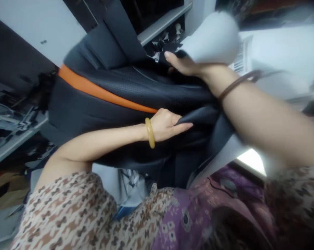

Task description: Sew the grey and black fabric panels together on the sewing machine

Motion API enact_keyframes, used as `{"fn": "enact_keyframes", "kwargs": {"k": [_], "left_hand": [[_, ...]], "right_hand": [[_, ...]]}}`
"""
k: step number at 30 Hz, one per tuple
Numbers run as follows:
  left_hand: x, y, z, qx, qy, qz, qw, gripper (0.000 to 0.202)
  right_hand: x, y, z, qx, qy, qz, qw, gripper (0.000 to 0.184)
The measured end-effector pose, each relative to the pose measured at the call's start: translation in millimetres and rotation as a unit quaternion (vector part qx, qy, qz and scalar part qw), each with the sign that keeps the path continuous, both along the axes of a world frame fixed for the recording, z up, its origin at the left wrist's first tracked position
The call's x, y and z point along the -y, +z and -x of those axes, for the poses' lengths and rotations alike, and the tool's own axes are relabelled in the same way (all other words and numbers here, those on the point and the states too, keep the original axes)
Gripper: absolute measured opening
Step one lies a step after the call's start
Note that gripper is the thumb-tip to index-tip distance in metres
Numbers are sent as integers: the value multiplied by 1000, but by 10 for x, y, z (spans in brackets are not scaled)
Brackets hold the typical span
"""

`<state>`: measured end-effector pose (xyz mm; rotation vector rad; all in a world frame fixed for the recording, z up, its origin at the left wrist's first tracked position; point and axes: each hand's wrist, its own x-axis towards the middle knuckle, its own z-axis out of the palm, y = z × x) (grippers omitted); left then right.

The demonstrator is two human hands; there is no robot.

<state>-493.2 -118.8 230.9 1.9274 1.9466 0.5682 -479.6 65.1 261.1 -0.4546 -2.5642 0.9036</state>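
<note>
A large black leather cover [125, 86] with an orange stripe [99, 92] fills the middle of the view, bunched up in front of me. My left hand [168, 125], with a yellow bangle on its wrist, is closed and pinches a fold of the black leather near the cover's middle. My right hand [184, 65], with a brown band round its wrist, grips the cover's upper edge. Its thumb lies along the leather and its fingers are tucked behind. A pale grey rounded machine part [214, 38] sits just above the right hand.
Grey shelves [162, 22] holding dark scraps stand behind the cover, and another shelf [13, 142] with clutter is at the left. A bright white surface [282, 52] lies at the right. My patterned sleeves and purple clothing fill the bottom of the view.
</note>
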Motion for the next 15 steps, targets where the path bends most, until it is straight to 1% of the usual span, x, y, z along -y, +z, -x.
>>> {"fn": "enact_keyframes", "kwargs": {"k": [2,4,5,7,9,10,11,12,13,14,15], "left_hand": [[124,122,-57,73,19,-4,997,51],[154,171,-56,150,45,-5,988,51],[136,171,-30,184,57,-2,981,51],[59,140,65,237,73,12,969,51],[-42,92,200,273,90,21,958,52],[-90,69,271,287,101,19,952,51],[-134,51,339,301,115,13,947,49],[-171,36,399,313,127,5,941,46],[-201,26,446,325,138,-2,936,42],[-223,20,478,335,147,-8,931,37],[-235,18,491,343,155,-12,926,34]], "right_hand": [[-125,84,31,127,16,52,990,72],[-260,137,60,229,32,89,969,80],[-314,151,62,258,47,108,959,81],[-356,182,3,262,84,150,949,81],[-277,254,-176,219,150,188,946,79],[-190,306,-310,182,181,179,950,75],[-80,357,-464,127,215,141,958,67],[41,398,-624,61,232,67,968,54],[156,416,-774,1,209,-62,976,40],[248,404,-898,-44,179,-178,967,31],[299,362,-985,-53,153,-255,953,23]]}}
